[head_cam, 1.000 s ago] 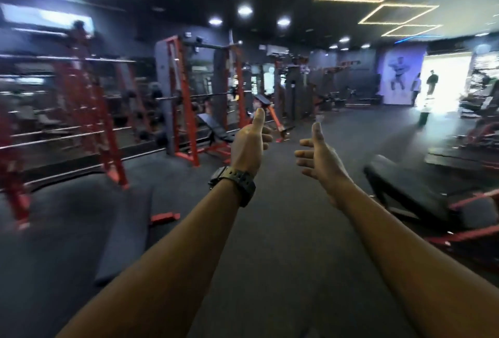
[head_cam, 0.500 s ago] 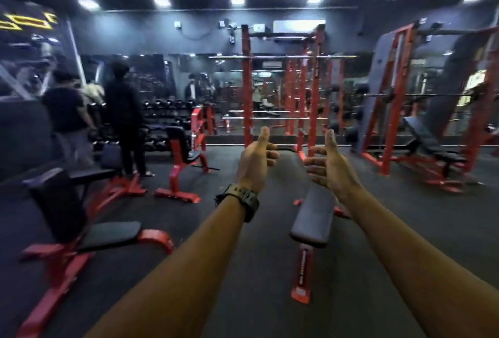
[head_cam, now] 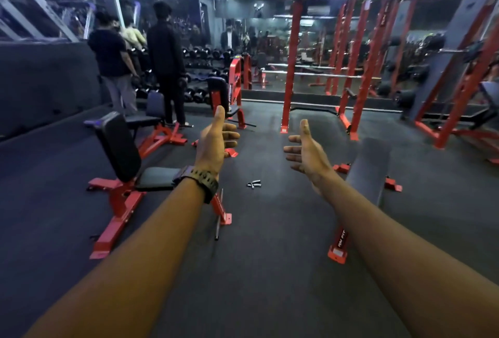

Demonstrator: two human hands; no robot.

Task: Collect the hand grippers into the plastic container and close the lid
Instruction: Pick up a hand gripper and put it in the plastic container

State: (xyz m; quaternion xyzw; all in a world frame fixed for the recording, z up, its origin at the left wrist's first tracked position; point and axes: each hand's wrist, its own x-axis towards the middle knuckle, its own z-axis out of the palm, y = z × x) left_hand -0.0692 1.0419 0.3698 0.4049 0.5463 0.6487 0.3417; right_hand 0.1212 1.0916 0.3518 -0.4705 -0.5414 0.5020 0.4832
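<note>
My view has swung left and tipped down since a moment ago, and a hand gripper (head_cam: 253,184) now shows on the dark floor (head_cam: 270,270), lying between my outstretched arms, between the red adjustable bench (head_cam: 121,175) and the flat bench (head_cam: 367,173). My left hand (head_cam: 216,140) and right hand (head_cam: 305,154) hang open and empty, thumbs up. The gripper looks small, two dark handles splayed from a pale spring. I judge it light and stiff; I'd pinch both handles. No container shows.

left hand (head_cam: 216,140) empty, thumb up | right hand (head_cam: 307,154) spread | hand gripper (head_cam: 253,184) on floor (head_cam: 270,270)
</note>
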